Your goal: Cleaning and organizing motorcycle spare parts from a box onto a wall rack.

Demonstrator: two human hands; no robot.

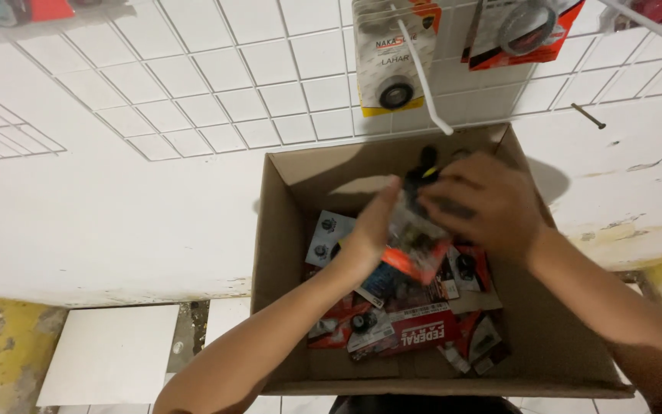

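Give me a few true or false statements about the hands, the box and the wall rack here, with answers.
1. Both hands, left hand and right hand, hold a clear blister pack over the cardboard box. True.
2. The box is empty. False: packaged parts lie in it.
3. A white wire grid hangs on the wall. True.
4. The grid carries nothing. False: a hanging bearing pack is on it.
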